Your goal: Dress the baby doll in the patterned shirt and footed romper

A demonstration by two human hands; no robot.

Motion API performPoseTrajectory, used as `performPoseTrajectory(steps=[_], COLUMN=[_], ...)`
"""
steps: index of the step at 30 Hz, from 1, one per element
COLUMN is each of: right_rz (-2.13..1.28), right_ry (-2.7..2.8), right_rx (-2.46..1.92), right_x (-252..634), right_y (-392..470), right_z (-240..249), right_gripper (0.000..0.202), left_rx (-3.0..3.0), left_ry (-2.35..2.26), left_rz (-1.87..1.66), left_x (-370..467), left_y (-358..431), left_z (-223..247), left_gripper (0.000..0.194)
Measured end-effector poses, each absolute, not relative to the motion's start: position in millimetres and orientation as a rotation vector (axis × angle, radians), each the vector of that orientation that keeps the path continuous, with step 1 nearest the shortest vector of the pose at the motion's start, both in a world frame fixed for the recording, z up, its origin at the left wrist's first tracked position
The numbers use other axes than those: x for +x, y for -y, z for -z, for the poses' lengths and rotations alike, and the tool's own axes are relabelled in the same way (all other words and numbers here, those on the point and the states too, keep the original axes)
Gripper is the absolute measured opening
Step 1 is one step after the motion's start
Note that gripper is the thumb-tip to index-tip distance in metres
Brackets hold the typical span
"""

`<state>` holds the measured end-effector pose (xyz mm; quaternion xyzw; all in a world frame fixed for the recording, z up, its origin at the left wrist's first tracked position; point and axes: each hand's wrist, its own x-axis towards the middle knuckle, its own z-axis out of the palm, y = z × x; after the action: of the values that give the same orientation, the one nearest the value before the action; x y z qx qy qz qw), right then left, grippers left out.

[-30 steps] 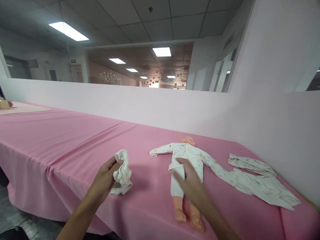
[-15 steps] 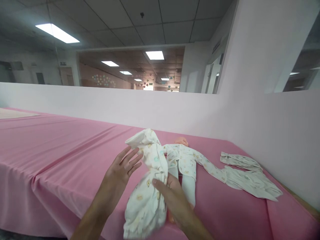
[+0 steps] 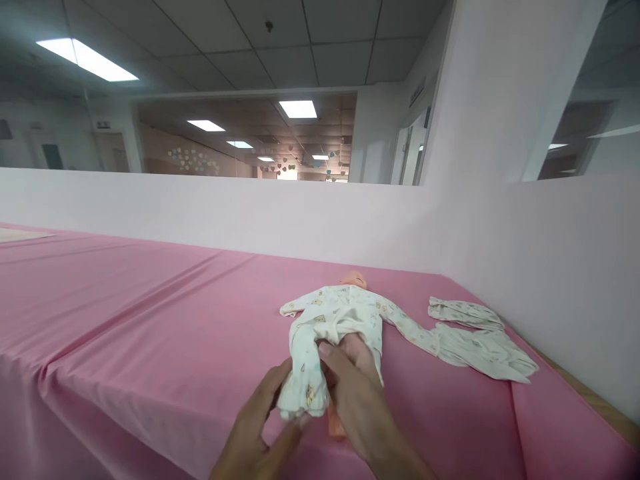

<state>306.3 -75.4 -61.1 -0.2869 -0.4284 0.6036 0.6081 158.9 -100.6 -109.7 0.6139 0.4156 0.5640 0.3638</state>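
A doll (image 3: 354, 279) lies on its back, dressed in a white baby top (image 3: 345, 297) with small printed figures. White printed baby pants (image 3: 306, 367) are spread over its lower body, one leg hanging toward me. My left hand (image 3: 260, 420) is closed around the cuff of that leg, thumb in front and fingers partly hidden behind the cloth. Between the pant legs, my right hand (image 3: 357, 393) grips the fabric, its thumb against the inner edge and other fingers partly covered. One doll leg (image 3: 336, 423) shows below, beside my right hand.
Another white printed baby garment (image 3: 480, 347) lies to the right, touching the doll's outstretched sleeve. Pink cloth (image 3: 150, 320) covers the table. A low white wall with windows (image 3: 250, 213) stands behind, and a pale sheet (image 3: 23, 235) lies at the far left.
The pants have moved down and right from the air onto the doll's lower body. My left hand, open before, has come down and closed on the cuff.
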Motion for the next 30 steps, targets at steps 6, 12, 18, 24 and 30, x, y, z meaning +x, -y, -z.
performPoseTrajectory(steps=[6, 12, 18, 24, 30], right_rz=[-1.211, -0.656, -0.580, -0.815, -0.704], right_ry=[1.328, 1.666, 1.626, 1.477, 1.449], right_rx=[-0.928, -1.126, -1.262, -1.210, -1.154], right_x=[315, 319, 325, 363, 369], right_y=[99, 122, 131, 140, 156], right_z=[71, 93, 75, 26, -24], right_gripper=[0.036, 0.060, 0.052, 0.024, 0.023], left_rx=[1.360, 1.292, 1.372, 1.568, 1.753], left_ry=[-1.163, -1.044, -1.028, -0.991, -0.703], left_rz=[-1.407, -1.378, -1.336, -1.416, -1.647], left_x=[146, 160, 153, 121, 123], left_y=[93, 108, 113, 104, 91], left_z=[100, 77, 73, 63, 29], left_gripper=[0.040, 0.040, 0.042, 0.025, 0.007])
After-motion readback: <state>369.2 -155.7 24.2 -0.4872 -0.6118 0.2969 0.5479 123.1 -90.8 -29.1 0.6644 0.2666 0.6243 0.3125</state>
